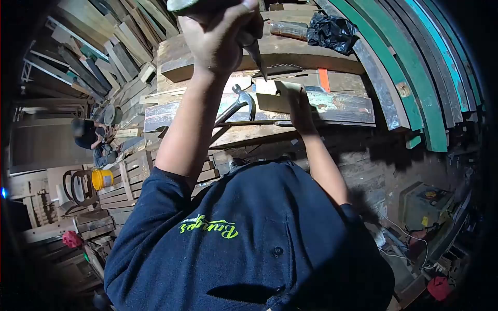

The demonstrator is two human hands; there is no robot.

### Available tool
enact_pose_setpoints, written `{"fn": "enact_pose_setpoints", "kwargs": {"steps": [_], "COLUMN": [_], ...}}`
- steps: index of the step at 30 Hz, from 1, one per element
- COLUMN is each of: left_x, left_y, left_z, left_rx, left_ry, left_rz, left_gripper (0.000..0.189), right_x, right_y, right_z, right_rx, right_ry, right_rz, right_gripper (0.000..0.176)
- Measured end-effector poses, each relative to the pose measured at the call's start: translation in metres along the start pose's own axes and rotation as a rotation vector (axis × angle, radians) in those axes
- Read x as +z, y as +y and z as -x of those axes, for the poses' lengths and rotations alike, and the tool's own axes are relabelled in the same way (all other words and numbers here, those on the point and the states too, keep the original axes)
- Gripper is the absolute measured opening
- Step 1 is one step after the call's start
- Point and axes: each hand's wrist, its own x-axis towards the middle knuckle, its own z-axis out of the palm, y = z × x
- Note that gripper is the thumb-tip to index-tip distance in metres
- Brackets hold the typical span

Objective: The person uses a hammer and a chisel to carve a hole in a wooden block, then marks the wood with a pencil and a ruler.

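Observation:
Raised at the top of the view, my left hand [220, 44] is wrapped round a tool with a rounded pale end [181, 4] and a tapered, pointed tip [257, 59] aimed down; what kind of tool it is I cannot tell. Just below that tip is a light-coloured wood block [272, 102] with a small dark spot near its upper edge. My right hand [300, 106] grips the right end of this block over a paint-worn plank [342, 106]. A claw hammer [236, 106] lies to the left of the block, its head towards the far side.
A thick curved timber [207, 65] lies behind the plank, with a black plastic bag [332, 33] beyond. Long green curved boards [420, 78] stand at right. Stacked lumber [119, 46], a yellow bucket [102, 179] and another person [91, 136] are at left.

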Motion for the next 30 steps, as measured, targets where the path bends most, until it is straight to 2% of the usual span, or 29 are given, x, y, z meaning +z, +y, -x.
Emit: {"fn": "enact_pose_setpoints", "kwargs": {"steps": [1,2,3,4,5,6,7,8,9,10,11,12,14,16,19,20,21,23,24,25,26,27,29,30], "left_x": [0.000,-0.002,-0.006,-0.008,-0.010,-0.008,-0.004,-0.001,0.003,0.007,0.011,0.015,0.022,0.023,0.023,0.027,0.026,0.024,0.025,0.027,0.027,0.028,0.028,0.029], "left_y": [0.001,-0.002,-0.005,-0.009,-0.012,-0.013,-0.013,-0.014,-0.014,-0.014,-0.014,-0.013,-0.015,-0.016,-0.016,-0.014,-0.018,-0.019,-0.022,-0.019,-0.022,-0.025,-0.026,-0.028], "left_z": [0.000,0.002,0.003,0.005,0.007,0.007,0.007,0.007,0.008,0.009,0.010,0.011,0.009,0.008,0.006,0.009,0.007,0.007,0.007,0.008,0.007,0.008,0.006,0.007], "left_rx": [-0.029,-0.053,-0.033,-0.025,-0.017,-0.019,-0.042,-0.066,-0.066,-0.013,0.040,-0.049,0.007,0.063,-0.009,-0.003,0.031,0.006,-0.024,-0.038,-0.043,-0.051,-0.022,0.002], "left_ry": [-0.005,0.000,-0.024,-0.012,0.000,-0.001,0.018,0.036,0.036,0.044,0.051,0.078,0.072,0.067,-0.068,-0.029,-0.009,-0.021,0.012,0.015,0.018,0.023,-0.004,0.002], "left_rz": [-0.077,-0.053,-0.035,-0.050,-0.065,-0.065,-0.033,-0.002,-0.002,-0.089,-0.177,-0.074,-0.107,-0.138,-0.073,-0.309,-0.146,-0.167,-0.054,-0.116,-0.070,-0.024,-0.069,-0.149], "left_gripper": [0.013,0.013,0.012,0.012,0.011,0.011,0.011,0.011,0.011,0.018,0.025,0.027,0.026,0.025,0.012,0.017,0.015,0.016,0.016,0.016,0.015,0.015,0.015,0.015], "right_x": [0.001,0.002,0.001,0.000,-0.001,0.002,0.001,-0.004,-0.007,-0.007,-0.006,-0.004,-0.001,-0.004,0.001,0.002,0.003,0.000,0.000,0.000,-0.005,0.000,-0.001,0.001], "right_y": [0.000,0.001,0.005,0.010,0.014,0.014,0.001,-0.012,-0.022,0.002,0.008,0.001,-0.013,-0.009,0.004,0.009,0.008,-0.016,-0.019,-0.022,-0.027,-0.021,-0.012,-0.005], "right_z": [0.000,0.001,0.002,0.004,0.006,0.008,0.003,-0.002,-0.006,-0.001,0.002,0.000,-0.005,-0.004,0.001,0.003,0.002,-0.003,-0.005,-0.009,-0.007,-0.009,-0.003,-0.001], "right_rx": [-0.015,0.068,0.066,0.051,0.037,-0.023,-0.022,0.132,0.286,0.128,0.127,0.193,0.342,0.372,0.400,0.431,0.460,0.482,0.463,0.444,0.537,0.186,0.419,0.419], "right_ry": [0.041,0.015,0.016,-0.019,-0.054,0.002,0.003,-0.035,-0.073,-0.164,-0.163,-0.087,0.009,-0.021,0.003,0.002,0.002,0.012,0.007,0.002,-0.039,-0.061,0.008,0.011], "right_rz": [0.026,-0.121,-0.121,-0.020,0.080,0.066,0.066,-0.053,-0.171,-0.026,-0.026,-0.048,-0.167,-0.185,-0.176,-0.146,-0.116,-0.177,-0.127,-0.076,-0.204,0.138,-0.128,-0.127], "right_gripper": [0.044,0.048,0.048,0.043,0.052,0.042,0.042,0.041,0.050,0.050,0.050,0.050,0.056,0.060,0.064,0.063,0.063,0.055,0.055,0.055,0.062,0.067,0.070,0.070]}}
